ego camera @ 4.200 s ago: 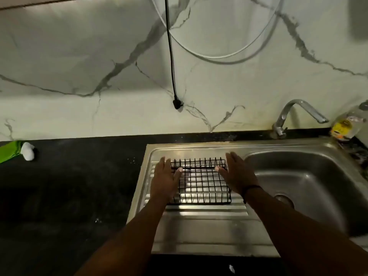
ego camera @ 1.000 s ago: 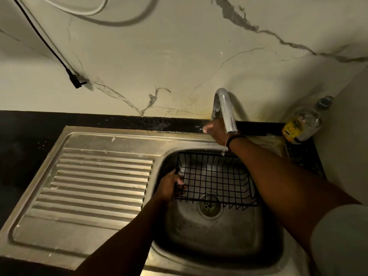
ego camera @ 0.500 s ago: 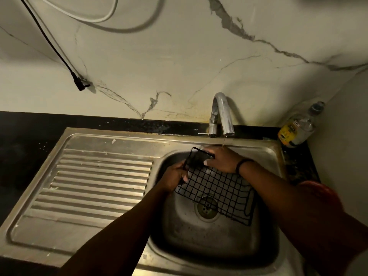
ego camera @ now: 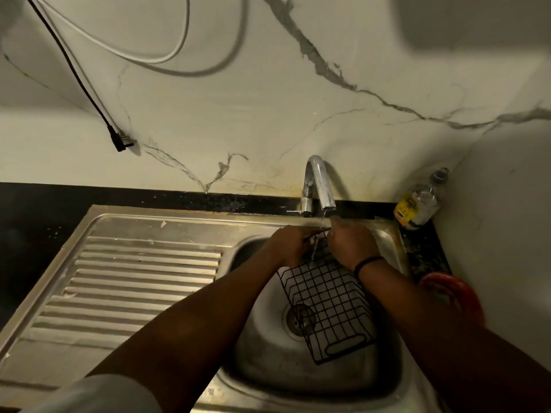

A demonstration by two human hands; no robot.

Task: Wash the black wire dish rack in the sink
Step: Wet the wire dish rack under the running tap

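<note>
My left hand and right hand both grip the upper end of the black wire dish rack, held tilted in the sink under the tap. Wet wire could slip, I judge; the lower end may strike the drain. Basin walls sit close; the drainboard offers room.
</note>
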